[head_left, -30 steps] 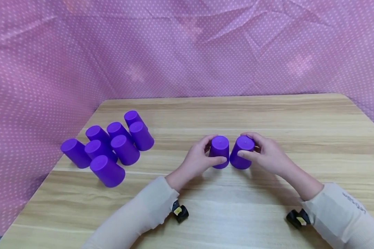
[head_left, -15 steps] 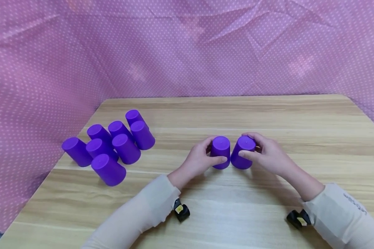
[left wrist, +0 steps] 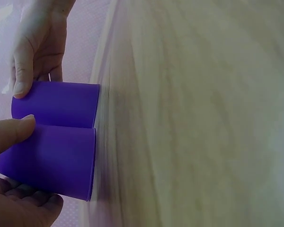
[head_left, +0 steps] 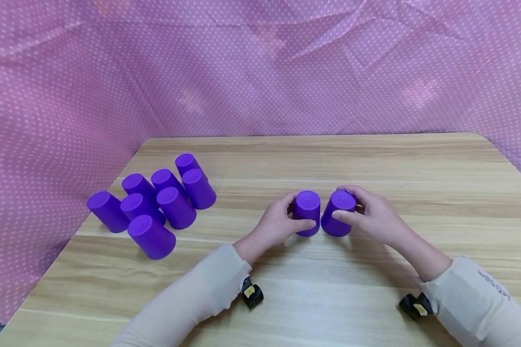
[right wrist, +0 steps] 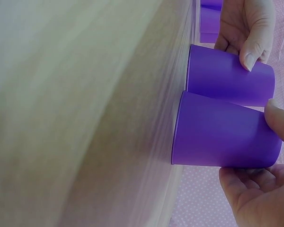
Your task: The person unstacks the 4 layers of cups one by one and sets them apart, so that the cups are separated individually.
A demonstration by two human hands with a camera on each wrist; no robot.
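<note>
Two purple plastic cups stand upside down, side by side, on the wooden table. My left hand (head_left: pixel 279 220) holds the left cup (head_left: pixel 307 210) from its left side, thumb across the near face and fingers behind. Around the right cup (head_left: pixel 339 210) curl the thumb and fingers of my right hand (head_left: pixel 373 217). A narrow gap shows between the two cups near their bases in the head view. In the left wrist view the left hand's thumb (left wrist: pixel 14 135) lies on the cup wall. The right wrist view shows the right hand's thumb (right wrist: pixel 279 118) near that cup's closed end.
Several more upside-down purple cups (head_left: pixel 152 238) stand grouped at the table's left. The wooden table (head_left: pixel 308 308) reaches to a pink dotted cloth (head_left: pixel 260 67) hanging behind and at the sides. A black wrist camera (head_left: pixel 253 294) sits below each sleeve cuff.
Both hands keep their hold on the two cups, which stay in place. The head view shifts only very slightly.
</note>
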